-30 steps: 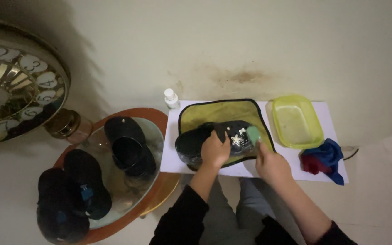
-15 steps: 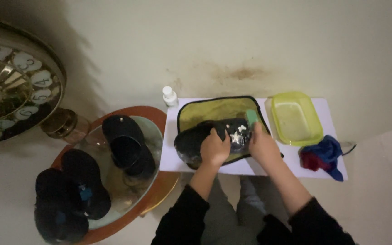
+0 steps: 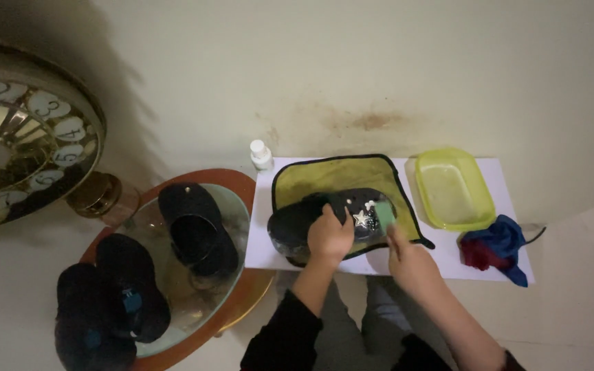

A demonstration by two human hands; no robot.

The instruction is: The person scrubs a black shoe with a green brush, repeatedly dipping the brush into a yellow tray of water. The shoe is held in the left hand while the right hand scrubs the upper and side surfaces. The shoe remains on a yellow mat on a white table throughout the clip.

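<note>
On the yellow cloth [image 3: 324, 175] spread over the white board [image 3: 503, 178], a black clog [image 3: 297, 220] with white charms lies on its side. Our left hand [image 3: 329, 237] is closed over its middle, pinning it down. Our right hand [image 3: 412, 260] pinches a small green sponge [image 3: 383, 214] in its fingers and presses it against the clog's toe end, just beside a star-shaped charm.

We judge the cleaning to be partway along. White suds or charms speckle the toe, so that end looks worked over, while the heel end toward the left shows no foam that we can make out. A yellow-green tub [image 3: 479, 206] of cloudy water stands to the right of the cloth, and a red and blue rag [image 3: 496, 247] lies crumpled near it, untouched. A small white bottle [image 3: 260, 154] stands at the board's far left corner.

On the round glass table [image 3: 242, 182] to the left, 3 more dark shoes [image 3: 197, 230] wait, and we cannot tell whether they are clean.
</note>
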